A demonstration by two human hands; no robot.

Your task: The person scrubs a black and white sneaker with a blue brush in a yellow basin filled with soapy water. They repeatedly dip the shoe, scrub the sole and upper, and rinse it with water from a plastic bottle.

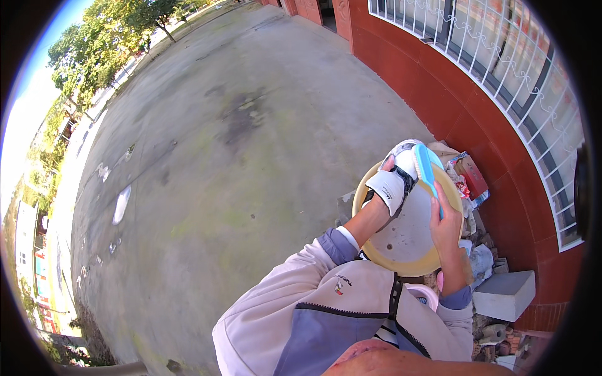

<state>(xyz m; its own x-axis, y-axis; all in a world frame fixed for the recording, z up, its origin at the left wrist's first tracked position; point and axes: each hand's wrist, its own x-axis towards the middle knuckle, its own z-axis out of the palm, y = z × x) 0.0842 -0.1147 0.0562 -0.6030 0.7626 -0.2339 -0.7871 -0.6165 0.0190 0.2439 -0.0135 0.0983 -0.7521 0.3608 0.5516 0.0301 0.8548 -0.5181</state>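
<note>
A white sports shoe with black parts point(400, 181) is held over a yellow plastic basin point(408, 270). My left hand point(377, 210) grips it, the thumb showing at its side and the other fingers hidden by the shoe. A blue-handled scrub brush point(425, 164) is in my right hand point(446, 223), fingers wrapped along its handle. Its pale bristles face the shoe, at or very near the upper; contact cannot be told for sure. Greyish, cloudy water point(404, 239) with dark specks lies in the basin.
A pink tub point(424, 292) stands between the basin and my body. To the right are a pale rectangular block point(505, 293), cartons and wrappers point(470, 178), and rubble along a red tiled wall point(437, 94). Concrete ground point(225, 188) stretches left.
</note>
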